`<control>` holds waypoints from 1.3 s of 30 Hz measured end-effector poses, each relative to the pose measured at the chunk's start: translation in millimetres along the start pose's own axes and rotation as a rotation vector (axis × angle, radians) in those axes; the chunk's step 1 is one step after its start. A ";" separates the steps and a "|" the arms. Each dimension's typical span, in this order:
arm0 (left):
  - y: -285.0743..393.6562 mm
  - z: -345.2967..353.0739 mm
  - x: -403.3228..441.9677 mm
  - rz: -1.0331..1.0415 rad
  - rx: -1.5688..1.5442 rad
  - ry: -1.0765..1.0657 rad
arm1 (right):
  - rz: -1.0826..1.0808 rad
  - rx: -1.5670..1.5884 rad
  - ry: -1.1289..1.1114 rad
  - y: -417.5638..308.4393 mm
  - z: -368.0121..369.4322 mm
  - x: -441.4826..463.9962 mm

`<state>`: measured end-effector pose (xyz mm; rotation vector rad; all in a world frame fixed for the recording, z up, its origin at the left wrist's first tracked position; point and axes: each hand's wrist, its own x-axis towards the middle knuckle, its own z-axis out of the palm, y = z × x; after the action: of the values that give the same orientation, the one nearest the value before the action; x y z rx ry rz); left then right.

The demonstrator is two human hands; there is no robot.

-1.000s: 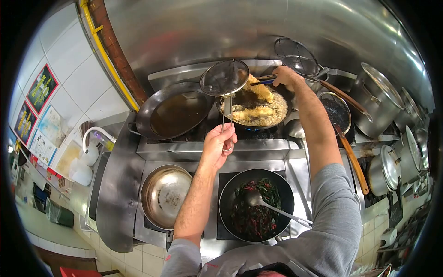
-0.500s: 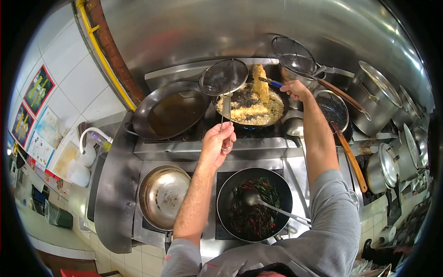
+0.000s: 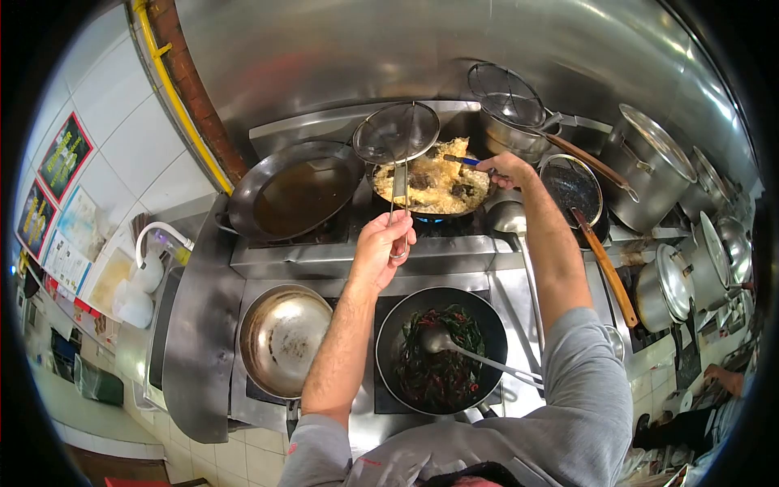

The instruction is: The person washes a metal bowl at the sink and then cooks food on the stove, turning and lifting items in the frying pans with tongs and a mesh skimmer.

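Note:
My left hand (image 3: 383,250) is closed around the metal handle of a round mesh strainer (image 3: 381,140), raised over the left side of the frying pan. In my right hand (image 3: 511,170) is a blue-handled utensil (image 3: 462,161), whose tip meets the golden fried food (image 3: 445,174); its exact kind does not show. That food lies in bubbling oil inside a dark frying pan (image 3: 430,216), with a blue flame beneath. The strainer covers part of the pan from view.
A dark wok (image 3: 243,199) of oil stands left. Nearer are a bare metal pan (image 3: 284,329) and a black wok (image 3: 389,373) holding dark greens and a ladle (image 3: 442,341). Strainers (image 3: 503,93), a large ladle (image 3: 509,217) and a stockpot (image 3: 649,183) are right. Someone's hand (image 3: 722,377) shows far right.
My right hand has moved slightly left and down. The fried piece that stood upright at the utensil's tip now lies lower in the pan. The strainer stays nearly still.

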<state>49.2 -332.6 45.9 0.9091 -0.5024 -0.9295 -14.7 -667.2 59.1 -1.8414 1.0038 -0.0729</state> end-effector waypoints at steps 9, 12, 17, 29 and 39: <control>-1.4 -0.1 2.0 -0.025 0.060 0.013 | 0.102 -0.198 -0.025 -38.5 -20.3 -26.5; -3.5 2.0 2.9 -0.037 0.049 -0.001 | 0.100 -0.063 -0.003 -19.7 -13.0 -12.5; -2.7 -1.4 -1.3 -0.053 0.023 -0.015 | 0.162 -0.198 -0.066 -36.6 -39.6 -23.7; -1.6 5.0 -3.0 -0.038 0.056 -0.018 | -0.125 -0.360 0.295 -34.2 0.2 -17.8; -4.1 -7.8 -5.7 -0.034 0.044 -0.001 | -0.152 -0.563 0.408 -40.6 14.9 -14.1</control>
<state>49.8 -325.5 38.2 0.9596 -0.5115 -0.9528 7.3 -640.4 88.6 -2.4835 1.2487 -0.2919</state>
